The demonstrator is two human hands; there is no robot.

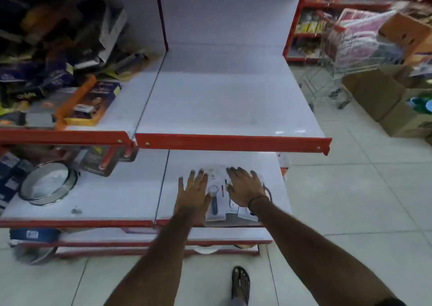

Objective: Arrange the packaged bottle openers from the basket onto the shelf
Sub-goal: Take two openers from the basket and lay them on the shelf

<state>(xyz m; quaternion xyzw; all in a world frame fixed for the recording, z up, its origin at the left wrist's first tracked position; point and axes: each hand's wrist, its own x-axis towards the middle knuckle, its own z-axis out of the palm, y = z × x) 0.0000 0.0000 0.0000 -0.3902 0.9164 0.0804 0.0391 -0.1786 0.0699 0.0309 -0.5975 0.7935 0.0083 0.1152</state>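
Several packaged bottle openers [216,200] lie flat in a loose overlapping pile on the lower white shelf [117,195], near its red front edge. One pack shows a round head and a dark handle between my hands. My left hand [192,193] rests flat with fingers spread on the left part of the pile. My right hand [245,188] lies flat, fingers apart, over the right packs and hides most of them. Neither hand grips anything. No basket is in view.
The upper white shelf [229,99] with a red lip hangs above my hands. Boxed goods [88,102] fill its left bay. A round sieve [48,184] sits on the lower shelf's left. A shopping trolley [346,48] and cardboard boxes [378,95] stand at the right. My sandalled foot [240,284] is on the tiled floor.
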